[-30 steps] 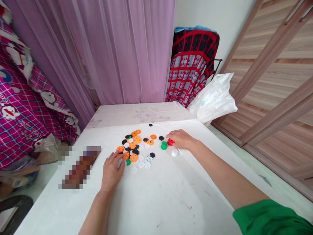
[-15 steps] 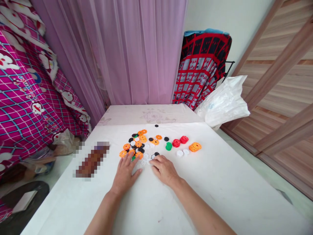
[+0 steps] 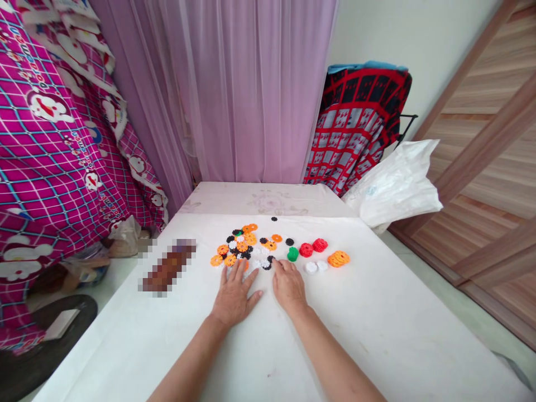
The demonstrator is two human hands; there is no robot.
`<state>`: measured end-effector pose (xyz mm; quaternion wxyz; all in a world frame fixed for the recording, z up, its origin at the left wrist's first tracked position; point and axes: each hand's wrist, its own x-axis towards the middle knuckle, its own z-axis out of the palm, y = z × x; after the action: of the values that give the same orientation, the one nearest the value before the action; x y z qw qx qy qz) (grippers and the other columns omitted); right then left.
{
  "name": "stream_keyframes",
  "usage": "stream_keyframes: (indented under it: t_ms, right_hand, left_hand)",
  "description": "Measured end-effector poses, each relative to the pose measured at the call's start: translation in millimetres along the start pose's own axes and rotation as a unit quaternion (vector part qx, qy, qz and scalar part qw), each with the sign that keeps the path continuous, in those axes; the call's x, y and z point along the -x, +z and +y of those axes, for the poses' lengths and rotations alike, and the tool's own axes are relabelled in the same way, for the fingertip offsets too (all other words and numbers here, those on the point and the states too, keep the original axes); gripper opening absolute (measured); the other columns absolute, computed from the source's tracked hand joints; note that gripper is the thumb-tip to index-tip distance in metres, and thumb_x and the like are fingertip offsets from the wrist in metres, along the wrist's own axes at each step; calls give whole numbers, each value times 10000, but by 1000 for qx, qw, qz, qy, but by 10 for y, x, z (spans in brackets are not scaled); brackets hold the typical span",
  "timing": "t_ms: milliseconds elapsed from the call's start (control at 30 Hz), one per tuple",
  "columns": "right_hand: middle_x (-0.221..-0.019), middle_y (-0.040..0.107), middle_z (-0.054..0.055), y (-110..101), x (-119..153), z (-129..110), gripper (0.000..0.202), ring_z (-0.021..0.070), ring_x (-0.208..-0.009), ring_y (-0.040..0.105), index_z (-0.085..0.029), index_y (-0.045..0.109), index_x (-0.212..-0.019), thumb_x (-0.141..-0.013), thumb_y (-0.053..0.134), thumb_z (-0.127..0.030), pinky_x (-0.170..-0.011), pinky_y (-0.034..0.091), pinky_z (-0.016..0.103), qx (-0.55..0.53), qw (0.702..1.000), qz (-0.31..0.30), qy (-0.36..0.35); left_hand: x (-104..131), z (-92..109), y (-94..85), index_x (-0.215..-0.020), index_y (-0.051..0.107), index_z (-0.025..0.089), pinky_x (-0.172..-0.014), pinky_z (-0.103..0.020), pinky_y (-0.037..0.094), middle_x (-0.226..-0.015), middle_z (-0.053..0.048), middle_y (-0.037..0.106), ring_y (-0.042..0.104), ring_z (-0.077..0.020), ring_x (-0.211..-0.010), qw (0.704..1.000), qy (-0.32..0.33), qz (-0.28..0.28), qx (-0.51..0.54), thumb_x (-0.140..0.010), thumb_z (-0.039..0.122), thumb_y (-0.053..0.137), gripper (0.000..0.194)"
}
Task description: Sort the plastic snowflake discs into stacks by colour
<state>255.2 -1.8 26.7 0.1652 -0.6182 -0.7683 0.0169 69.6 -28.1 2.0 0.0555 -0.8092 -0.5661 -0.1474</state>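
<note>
A mixed pile of small notched plastic discs (image 3: 240, 245), orange, black, white and green, lies mid-table. My left hand (image 3: 235, 296) is spread flat at the pile's near edge, fingertips on or beside an orange disc. My right hand (image 3: 290, 286) has its fingers curled together just right of a black disc (image 3: 271, 259) and several white discs (image 3: 259, 263). Its fingertips are partly hidden, so whatever they may pinch does not show. To the right lie single-colour groups: green discs (image 3: 292, 254), red discs (image 3: 313, 247), white discs (image 3: 316, 267) and orange discs (image 3: 338, 258).
A white cloth covers the table (image 3: 397, 312). A blurred-out brown object (image 3: 170, 267) lies on its left side. One black disc (image 3: 274, 219) sits far back. A white plastic bag (image 3: 393, 184) is by the right rear corner, and a purple curtain (image 3: 251, 89) hangs behind.
The camera view has shifted a little. My left hand has slid nearer and right, away from the left orange discs. My right hand has moved slightly right, its fingers now pointing more forward.
</note>
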Motion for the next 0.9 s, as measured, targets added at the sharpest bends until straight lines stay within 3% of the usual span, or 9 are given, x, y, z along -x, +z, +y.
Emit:
stream_keyframes:
  t_ms: [167,400,500,633,800,900]
  right_hand:
    - [-1156,605,116,21,-17,-16,473,241,-1051,526,-220,554,-1322,-871,433,-143,-912,438,352,2,1000,8,-7]
    - [-1172,612,44,12,-19,-20,433,199,-1056,526,-359,641,-1199,-889,445,-129,-895,432,315,-22,996,-23,-84]
    - [-1142,629,33,23,-6,-2,438,183,-1036,533,-335,653,-1180,-880,436,-101,-904,426,285,-46,994,-1,-100]
    - [-1097,640,62,53,5,12,391,196,-999,542,-261,666,-1162,-869,452,-114,-893,433,287,-40,997,28,-55]
    - [-1047,654,35,76,10,18,320,178,-968,546,-289,712,-1005,-880,468,-124,-858,434,273,-34,992,11,-125]
    - [-1027,658,48,101,10,10,318,183,-955,544,-253,699,-1040,-866,474,-113,-851,425,280,-38,992,53,-108]
  left_hand:
    - [-38,21,10,-1389,477,227,-1141,-567,172,-1524,-152,349,285,-334,-1413,999,-40,12,-13,-885,612,374,642]
    - [10,28,-56,-1337,530,284,-1136,-550,220,-1513,-112,380,318,-322,-1399,999,-40,17,-7,-907,533,399,514]
    - [50,32,-71,-1304,562,287,-1129,-555,236,-1503,-108,397,323,-329,-1395,998,-51,22,-8,-906,505,418,476]
    - [100,37,-70,-1298,565,252,-1129,-544,255,-1501,-118,397,311,-321,-1403,998,-56,35,-12,-910,451,429,457]
    - [137,25,-99,-1283,571,187,-1109,-519,319,-1435,-139,484,402,-317,-1351,996,-82,33,7,-903,390,454,447]
    - [172,-5,-118,-1261,586,174,-1093,-511,348,-1408,-137,514,428,-314,-1332,995,-85,35,27,-898,323,454,414]
